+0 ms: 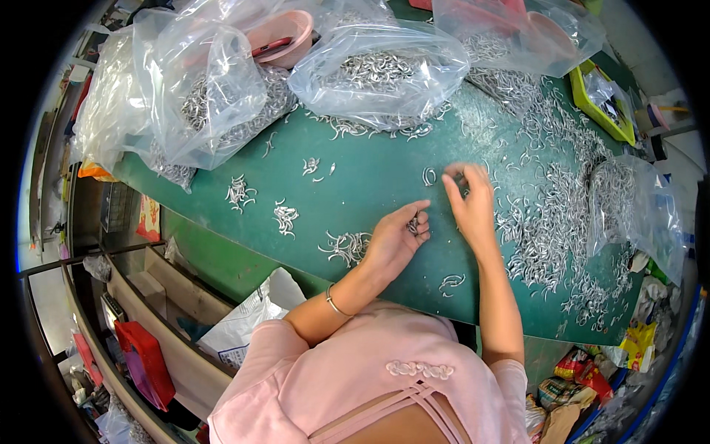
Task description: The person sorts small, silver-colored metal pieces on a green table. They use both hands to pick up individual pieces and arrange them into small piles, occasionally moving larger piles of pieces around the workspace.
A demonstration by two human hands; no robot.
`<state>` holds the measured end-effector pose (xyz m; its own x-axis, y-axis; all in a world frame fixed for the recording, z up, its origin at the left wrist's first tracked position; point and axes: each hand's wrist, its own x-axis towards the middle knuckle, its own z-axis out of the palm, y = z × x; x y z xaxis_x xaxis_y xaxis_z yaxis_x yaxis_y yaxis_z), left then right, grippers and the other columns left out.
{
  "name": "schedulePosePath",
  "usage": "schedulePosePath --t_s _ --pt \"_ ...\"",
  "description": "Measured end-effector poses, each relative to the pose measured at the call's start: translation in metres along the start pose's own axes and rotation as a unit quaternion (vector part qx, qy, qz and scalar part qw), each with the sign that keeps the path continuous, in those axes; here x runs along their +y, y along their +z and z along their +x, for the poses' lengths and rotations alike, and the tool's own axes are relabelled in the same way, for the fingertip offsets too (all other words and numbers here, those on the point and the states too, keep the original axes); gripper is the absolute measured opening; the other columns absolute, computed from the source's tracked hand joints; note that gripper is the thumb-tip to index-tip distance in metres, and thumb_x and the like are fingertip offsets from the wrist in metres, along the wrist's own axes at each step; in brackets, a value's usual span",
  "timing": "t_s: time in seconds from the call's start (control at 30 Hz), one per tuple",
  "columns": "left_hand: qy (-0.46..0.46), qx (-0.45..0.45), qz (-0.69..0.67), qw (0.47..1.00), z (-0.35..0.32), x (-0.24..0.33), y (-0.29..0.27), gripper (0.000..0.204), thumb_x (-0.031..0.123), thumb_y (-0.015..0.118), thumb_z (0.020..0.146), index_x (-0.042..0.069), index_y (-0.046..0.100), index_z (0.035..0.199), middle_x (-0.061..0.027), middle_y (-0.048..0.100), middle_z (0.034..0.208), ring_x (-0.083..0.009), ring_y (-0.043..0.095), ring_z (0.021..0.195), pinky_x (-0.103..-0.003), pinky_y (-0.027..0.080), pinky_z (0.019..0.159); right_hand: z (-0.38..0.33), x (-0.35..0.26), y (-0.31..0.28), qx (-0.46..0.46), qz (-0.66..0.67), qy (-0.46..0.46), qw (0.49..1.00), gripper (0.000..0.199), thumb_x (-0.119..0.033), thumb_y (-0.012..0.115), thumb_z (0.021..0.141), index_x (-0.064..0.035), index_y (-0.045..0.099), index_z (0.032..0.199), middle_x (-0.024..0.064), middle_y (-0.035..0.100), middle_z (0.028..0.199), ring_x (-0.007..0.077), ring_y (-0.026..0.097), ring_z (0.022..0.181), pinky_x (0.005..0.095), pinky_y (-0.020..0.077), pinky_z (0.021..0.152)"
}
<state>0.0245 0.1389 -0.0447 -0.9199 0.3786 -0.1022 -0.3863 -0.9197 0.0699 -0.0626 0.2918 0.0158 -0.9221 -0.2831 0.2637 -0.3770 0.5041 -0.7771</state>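
Your fingers on the left hand [396, 238] are curled in, pinching a small cluster of silver metal hooks [413, 224] between thumb and fingertips, just above the green table [384, 174]. Your right hand [468, 200] reaches flat over the table with its fingers stretched forward, the tips touching a loose hook or two; whether they actually grip anything you cannot tell from here. About six small sorted bunches of hooks lie spread across the green surface, one of them [346, 246] just left of your left wrist, while a large loose heap [551, 222] spreads to your right. Four clear plastic bags hold more hooks: a big one at the far left [200, 89], one at the far middle [381, 70], one at the far right [510, 29] and one on the right edge [636, 207]. A pink bowl [285, 37] sits between the far bags, and a yellow-green tray [599, 103] holds a few pieces. Below the table, shelves and a red bag [144, 362] crowd the floor.
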Motion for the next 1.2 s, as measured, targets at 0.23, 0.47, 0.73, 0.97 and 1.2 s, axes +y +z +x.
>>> schedulePosePath --t_s 0.23,0.47,0.73,0.97,1.2 --pt "0.019 0.27 0.153 0.951 0.005 -0.006 0.054 0.032 0.011 0.049 0.099 -0.006 0.053 0.126 -0.0051 0.059 0.096 -0.0142 0.058 0.088 -0.028 0.051 0.083 0.005 0.016 0.005 -0.035 -0.151 -0.006 0.988 0.011 -0.007 0.07 0.078 -0.0034 0.063 0.086 0.0118 0.061 0.094 0.0329 0.055 0.092 0.0422 0.0421 0.081" --pt "0.022 0.176 0.084 0.981 0.0 -0.001 0.039 0.028 0.011 0.05 0.099 -0.006 0.057 0.12 -0.0068 0.063 0.098 -0.0166 0.061 0.09 -0.03 0.052 0.087 -0.006 0.002 -0.005 -0.004 -0.052 -0.006 0.999 0.018 -0.006 0.068 0.081 -0.0014 0.064 0.097 0.0152 0.062 0.102 0.0341 0.056 0.101 0.0411 0.0422 0.091" --pt "0.238 0.269 0.303 0.883 -0.036 0.076 0.051 0.034 0.009 0.05 0.098 -0.009 0.052 0.126 -0.0174 0.062 0.117 -0.025 0.061 0.108 -0.037 0.049 0.099 -0.03 -0.012 -0.007 -0.025 -0.126 -0.022 0.991 0.022 -0.007 0.068 0.082 -0.0021 0.063 0.103 0.0134 0.058 0.115 0.0332 0.051 0.113 0.0428 0.038 0.097" --pt "0.366 0.346 0.351 0.789 -0.05 0.147 0.043 0.038 0.006 0.045 0.098 -0.015 0.046 0.13 -0.025 0.055 0.129 -0.03 0.057 0.118 -0.037 0.046 0.104 -0.058 -0.024 -0.022 -0.068 -0.075 0.006 0.995 0.02 -0.004 0.067 0.083 0.0004 0.062 0.102 0.0152 0.06 0.109 0.034 0.055 0.105 0.0411 0.0401 0.094" --pt "0.249 0.372 0.649 0.616 -0.014 0.153 0.015 0.029 0.007 0.051 0.095 -0.002 0.061 0.121 -0.0148 0.058 0.129 -0.0252 0.056 0.117 -0.033 0.039 0.104 -0.077 -0.027 -0.032 -0.088 -0.078 0.021 0.993 0.019 -0.003 0.067 0.083 0.0015 0.062 0.101 0.0178 0.062 0.106 0.0373 0.058 0.101 0.0424 0.045 0.09"
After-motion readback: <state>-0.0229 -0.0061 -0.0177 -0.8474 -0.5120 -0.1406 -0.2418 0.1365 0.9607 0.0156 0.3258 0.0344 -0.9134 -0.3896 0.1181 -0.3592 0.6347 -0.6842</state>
